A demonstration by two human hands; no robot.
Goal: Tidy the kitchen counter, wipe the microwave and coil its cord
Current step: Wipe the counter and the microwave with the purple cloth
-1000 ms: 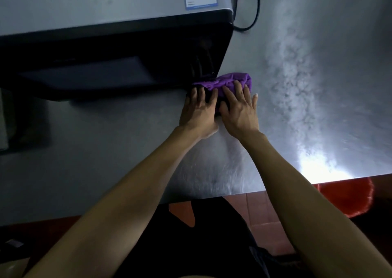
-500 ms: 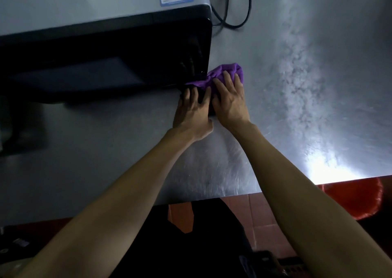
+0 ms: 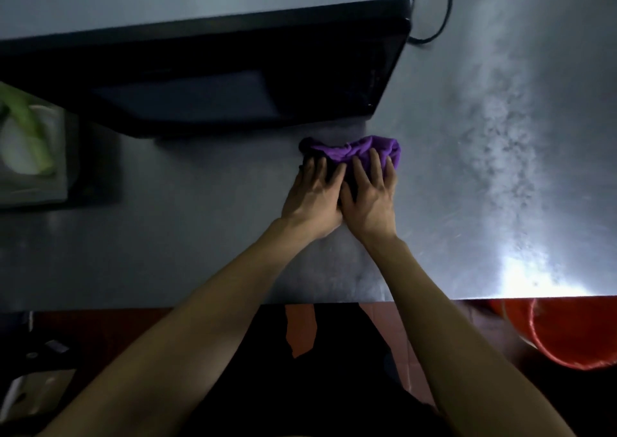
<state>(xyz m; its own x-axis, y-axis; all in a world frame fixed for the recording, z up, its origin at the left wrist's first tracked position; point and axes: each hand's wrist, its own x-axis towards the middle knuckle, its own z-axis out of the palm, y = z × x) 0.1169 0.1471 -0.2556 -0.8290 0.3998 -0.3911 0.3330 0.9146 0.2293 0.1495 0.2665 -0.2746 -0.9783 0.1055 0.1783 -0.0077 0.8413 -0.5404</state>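
Left hand (image 3: pixel 314 199) and right hand (image 3: pixel 369 199) side by side, fingers flat on purple cloth (image 3: pixel 364 149), pressed to steel worktop (image 3: pixel 200 243). Just in front of microwave (image 3: pixel 233 69), near its right corner. Cord (image 3: pixel 440 19) behind microwave. Red bucket (image 3: pixel 567 333) beneath worktop edge.

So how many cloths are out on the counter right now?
1. A purple cloth lies bunched on the steel counter, just in front of the microwave near its right corner, under both hands' fingers. The microwave could hide others.
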